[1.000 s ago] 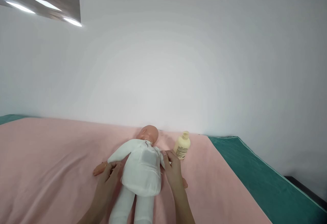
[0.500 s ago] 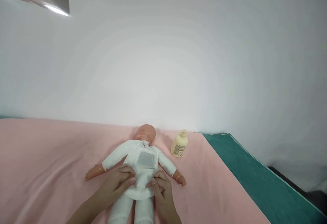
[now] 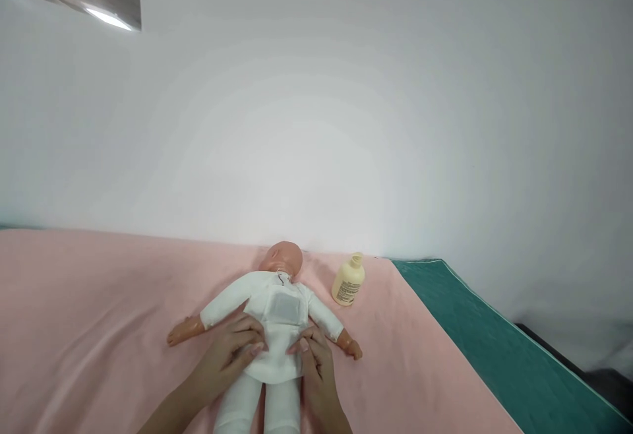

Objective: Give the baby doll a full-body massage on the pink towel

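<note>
The left hand [image 3: 230,353] and right hand [image 3: 319,363] appear to pinch the belly fabric of a white cloth-bodied doll [image 3: 277,363], lying on smooth pink cloth [image 3: 420,355]; uneven tugging might strain its seams.

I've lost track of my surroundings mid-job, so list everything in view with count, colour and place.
doll: 1, white body, orange-tan head and hands, lying on the pink cloth
patch: 1, grey, doll's chest
bottle: 1, pale yellow, right of the doll
pink cloth: 1, under doll
green surface: count unclear, green, beyond the pink cloth
wall: 1, pale grey, behind
light strips: 3, white, upper left
dark object: unclear, right edge
left hand, right hand: 2, bare, at doll's waist
</note>
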Demonstrator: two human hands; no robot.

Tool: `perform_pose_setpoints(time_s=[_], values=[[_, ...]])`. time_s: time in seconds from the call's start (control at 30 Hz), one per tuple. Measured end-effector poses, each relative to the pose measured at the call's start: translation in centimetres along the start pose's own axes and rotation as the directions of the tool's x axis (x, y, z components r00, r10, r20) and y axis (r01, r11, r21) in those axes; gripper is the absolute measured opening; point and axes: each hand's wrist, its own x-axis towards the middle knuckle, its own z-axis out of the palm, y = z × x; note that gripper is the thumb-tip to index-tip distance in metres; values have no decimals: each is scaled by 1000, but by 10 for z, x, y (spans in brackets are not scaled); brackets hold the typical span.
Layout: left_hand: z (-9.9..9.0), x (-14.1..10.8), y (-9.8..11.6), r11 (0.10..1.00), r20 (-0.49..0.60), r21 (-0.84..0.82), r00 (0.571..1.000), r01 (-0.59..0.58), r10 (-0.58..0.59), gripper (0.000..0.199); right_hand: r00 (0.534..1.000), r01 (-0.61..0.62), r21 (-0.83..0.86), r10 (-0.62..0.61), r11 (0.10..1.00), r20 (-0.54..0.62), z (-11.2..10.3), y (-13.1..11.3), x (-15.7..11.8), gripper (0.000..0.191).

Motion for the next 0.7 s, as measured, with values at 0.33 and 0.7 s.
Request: perform_pose_setpoints(time_s=[0.33, 0.7], values=[[-1, 4, -5, 997, 85, 72, 996, 26, -32, 29, 999, 20, -76, -18, 997, 28, 6, -5, 7, 38], [5, 2, -13, 998, -83, 34, 995, 56, -53, 34, 998, 54, -69, -56, 996, -26, 6, 3, 4, 34]])
